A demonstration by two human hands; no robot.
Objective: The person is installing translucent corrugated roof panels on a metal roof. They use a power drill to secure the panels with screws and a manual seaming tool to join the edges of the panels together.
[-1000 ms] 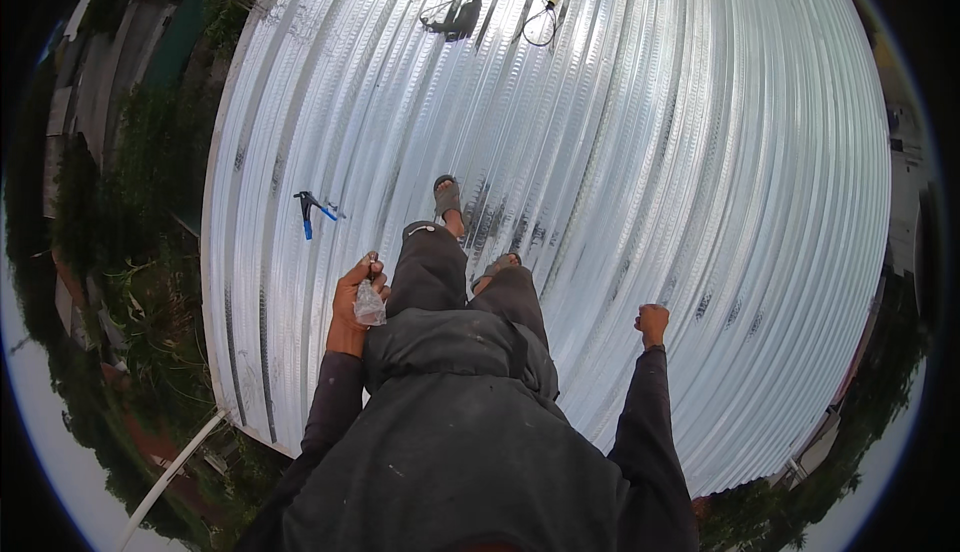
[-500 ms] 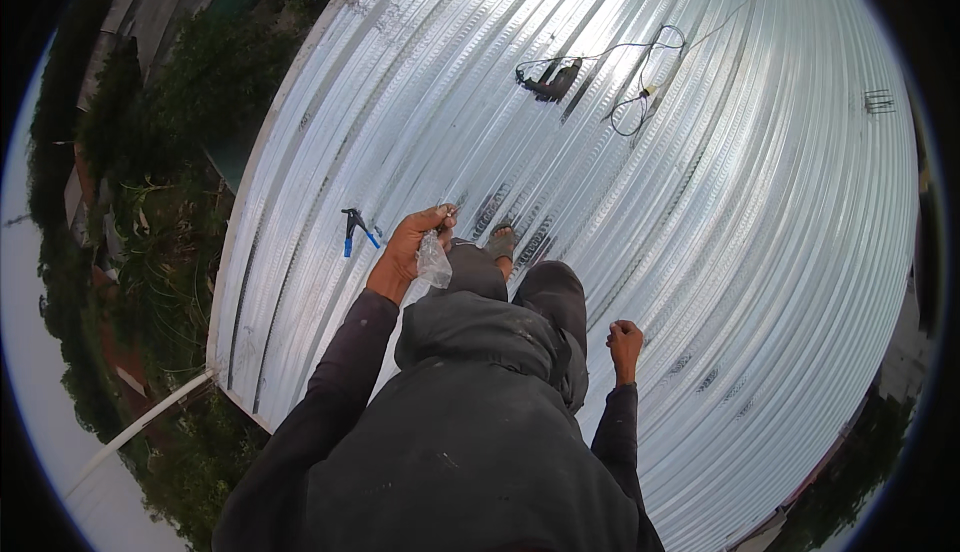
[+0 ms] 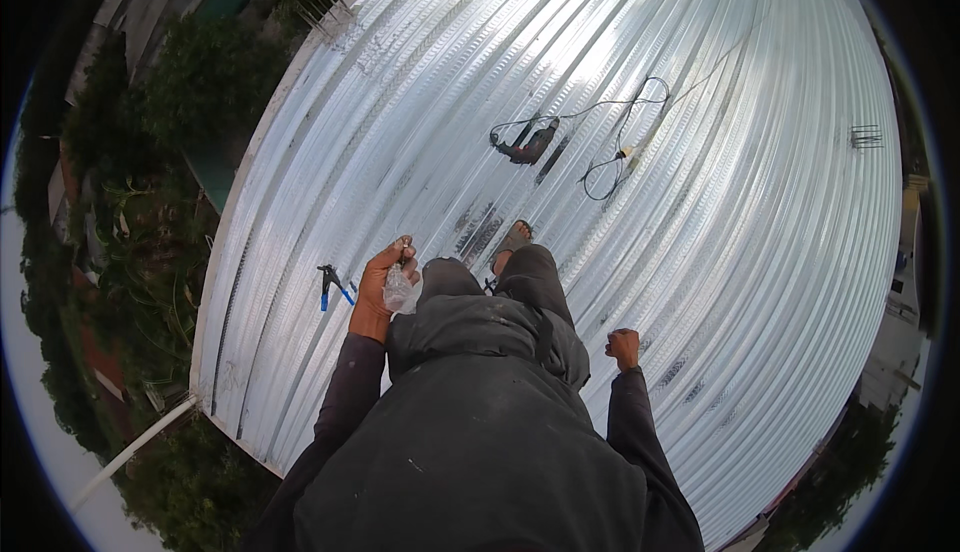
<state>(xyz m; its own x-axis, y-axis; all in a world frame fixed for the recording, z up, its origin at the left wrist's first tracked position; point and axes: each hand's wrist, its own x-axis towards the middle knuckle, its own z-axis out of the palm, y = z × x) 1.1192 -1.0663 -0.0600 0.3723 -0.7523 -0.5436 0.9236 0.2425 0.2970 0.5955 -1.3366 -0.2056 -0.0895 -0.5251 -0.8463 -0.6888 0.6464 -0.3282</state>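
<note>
My left hand is closed around a crumpled clear plastic bag, held out in front of my left thigh. Something small shows at its fingertips, too small to name. Just left of that hand, a blue-handled hand tool with black jaws, like pliers, lies on the ribbed metal deck. At my right side, my right hand hangs above the deck with its fingers curled into a fist. Whatever it may hold is hidden.
Ahead on the corrugated metal deck lies a dark power drill with its cord looped to the right. The deck's edge runs along the left, with trees beyond. Thin rods stick up at far right.
My feet have stepped on across the deck, and the drill and pliers-like tool now appear lower in view. Both hands stay closed; the left still has the plastic bag.
</note>
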